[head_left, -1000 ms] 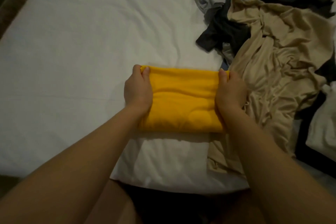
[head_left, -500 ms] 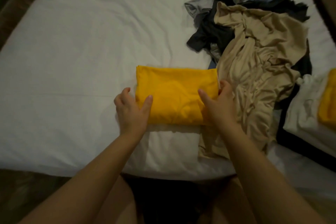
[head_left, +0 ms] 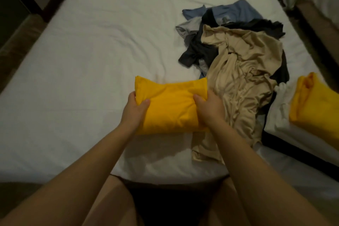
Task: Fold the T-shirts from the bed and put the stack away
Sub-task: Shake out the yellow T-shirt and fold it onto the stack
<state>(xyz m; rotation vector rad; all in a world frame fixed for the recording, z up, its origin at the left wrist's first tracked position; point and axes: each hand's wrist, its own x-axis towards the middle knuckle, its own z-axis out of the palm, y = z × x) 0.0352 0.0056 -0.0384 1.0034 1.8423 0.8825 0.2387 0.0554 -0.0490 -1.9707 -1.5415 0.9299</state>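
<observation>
Both hands, left [head_left: 134, 109] and right [head_left: 209, 109], grip the folded yellow T-shirt [head_left: 170, 108].

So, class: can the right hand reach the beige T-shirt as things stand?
Probably yes: the beige T-shirt lies uncovered beside the right hand, though that hand grips a yellow T-shirt.

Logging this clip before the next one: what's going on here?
A person at the edge of the bed grips a folded yellow shirt with both hands, the left hand at its left end and the right hand at its right end, thumbs on top. A pile of unfolded shirts in beige, black, grey and blue lies just to its right. Further right sits a stack, another yellow piece on top of white cloth.
</observation>
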